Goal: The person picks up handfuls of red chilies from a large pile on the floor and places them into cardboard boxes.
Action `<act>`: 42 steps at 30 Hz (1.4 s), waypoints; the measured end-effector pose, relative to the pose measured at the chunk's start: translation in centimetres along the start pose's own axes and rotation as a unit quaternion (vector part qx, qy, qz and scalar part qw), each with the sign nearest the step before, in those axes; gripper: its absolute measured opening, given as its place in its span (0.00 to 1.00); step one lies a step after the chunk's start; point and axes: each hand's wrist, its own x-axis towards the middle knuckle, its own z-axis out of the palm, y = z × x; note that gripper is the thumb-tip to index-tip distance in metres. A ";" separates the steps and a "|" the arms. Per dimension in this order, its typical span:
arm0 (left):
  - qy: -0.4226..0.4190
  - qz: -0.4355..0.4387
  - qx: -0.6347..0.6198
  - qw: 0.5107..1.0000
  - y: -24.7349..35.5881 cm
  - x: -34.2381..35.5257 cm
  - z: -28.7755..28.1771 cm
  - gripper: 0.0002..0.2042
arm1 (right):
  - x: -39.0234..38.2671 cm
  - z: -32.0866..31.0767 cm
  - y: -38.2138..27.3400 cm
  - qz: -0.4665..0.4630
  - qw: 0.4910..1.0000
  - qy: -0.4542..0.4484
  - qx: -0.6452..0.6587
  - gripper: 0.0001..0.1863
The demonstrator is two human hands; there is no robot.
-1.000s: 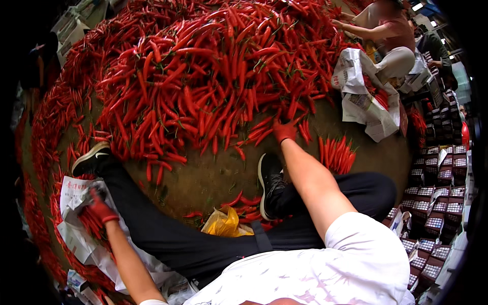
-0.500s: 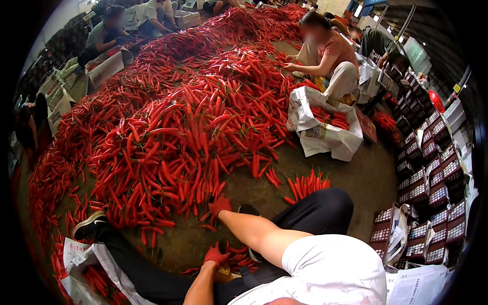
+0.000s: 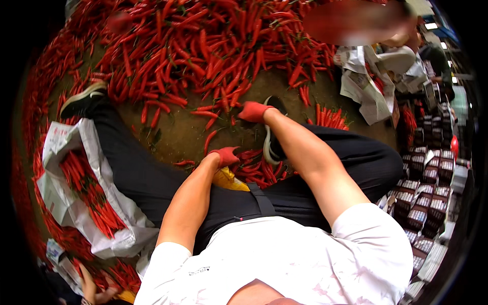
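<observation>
Both my hands wear red gloves. My right hand (image 3: 253,112) is at the near edge of a big heap of red chili peppers (image 3: 203,56), beside my shoe; its fingers point down and are mostly hidden. Closer to me, my left hand (image 3: 225,156) hovers by a small pile of chili peppers (image 3: 259,168) between my legs, thumb and fingers apart, with nothing seen in them. A single chili pepper (image 3: 209,141) lies on the floor between the hands and the heap. Something yellow (image 3: 229,180) shows below my left hand.
To my left stands a paper-lined container (image 3: 109,244) with chili peppers. A row of chili peppers (image 3: 330,118) lies beyond my right knee, near another paper-lined bag (image 3: 358,96). Stacked crates (image 3: 424,203) line the right side. A co-worker's hands (image 3: 89,284) show at lower left.
The view has tilted down toward my body. My right hand still reaches to the heap's edge, and my left hand stays near the small pile.
</observation>
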 end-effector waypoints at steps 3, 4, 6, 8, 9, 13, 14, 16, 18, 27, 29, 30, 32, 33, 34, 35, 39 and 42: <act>0.084 -0.108 0.106 0.985 -0.3 -0.3 0.2 0.27 | 1.0 1.4 2.0 -0.062 0.978 -0.018 -0.200 0.24; 0.079 -0.164 0.155 0.971 1.6 -1.2 -0.4 0.24 | 0.4 2.8 2.7 -0.080 0.967 -0.038 -0.239 0.26; 0.069 -0.211 0.216 0.951 1.2 -2.1 -1.4 0.16 | -1.5 4.9 0.5 -0.128 0.933 -0.126 -0.311 0.33; -0.019 -0.226 0.219 0.949 1.7 -1.1 -1.5 0.20 | -3.5 7.5 1.7 -0.182 0.906 -0.107 -0.366 0.39; -0.062 -0.235 0.221 0.945 1.9 -0.5 -1.7 0.22 | -5.0 8.5 1.5 -0.191 0.902 -0.096 -0.376 0.40; -0.139 -0.151 0.226 0.952 -0.5 3.9 1.8 0.17 | -8.9 10.8 2.5 -0.092 0.920 -0.116 -0.362 0.40; -0.170 -0.117 0.223 0.953 0.9 4.5 2.9 0.20 | -9.3 11.5 4.6 -0.055 0.930 -0.128 -0.339 0.38; -0.228 -0.188 0.106 0.949 1.2 5.4 5.4 0.19 | -10.3 13.5 7.3 -0.019 0.934 -0.150 -0.323 0.34; -0.287 -0.133 0.137 0.939 1.7 6.3 7.8 0.19 | -10.0 15.2 9.5 0.056 0.909 -0.318 -0.263 0.29; 0.240 0.004 0.244 0.940 6.0 -0.6 -0.6 0.26 | -6.2 8.0 3.9 -0.011 0.835 -0.403 -0.374 0.22; 0.399 0.045 0.327 0.855 7.4 -2.2 -5.1 0.31 | -4.3 3.3 0.7 -0.021 0.944 -0.156 -0.289 0.20; 0.376 0.061 0.340 0.860 7.0 -2.1 -6.7 0.33 | -3.0 1.5 0.0 -0.024 0.974 -0.011 -0.224 0.22; 0.309 0.076 0.462 0.828 3.3 -0.3 -9.1 0.33 | 0.0 0.7 -0.7 -0.069 0.969 0.183 -0.149 0.24; 0.261 0.079 0.491 0.827 2.8 0.9 -9.9 0.32 | 2.2 0.9 0.9 -0.098 0.956 0.236 -0.144 0.24; 0.236 0.104 0.497 0.828 3.1 1.7 -10.7 0.30 | 3.9 0.5 2.1 -0.128 0.938 0.289 -0.141 0.25; 0.211 0.117 0.500 0.832 2.7 1.6 -11.0 0.28 | 4.5 1.0 2.2 -0.169 0.936 0.277 -0.137 0.25; 0.265 0.214 0.427 0.838 1.0 -2.0 -12.3 0.22 | 4.9 5.0 1.4 -0.306 0.904 0.290 -0.076 0.27; 0.413 0.175 0.423 0.788 3.7 -6.0 -12.5 0.23 | 2.8 4.5 0.6 -0.233 0.954 0.183 -0.042 0.23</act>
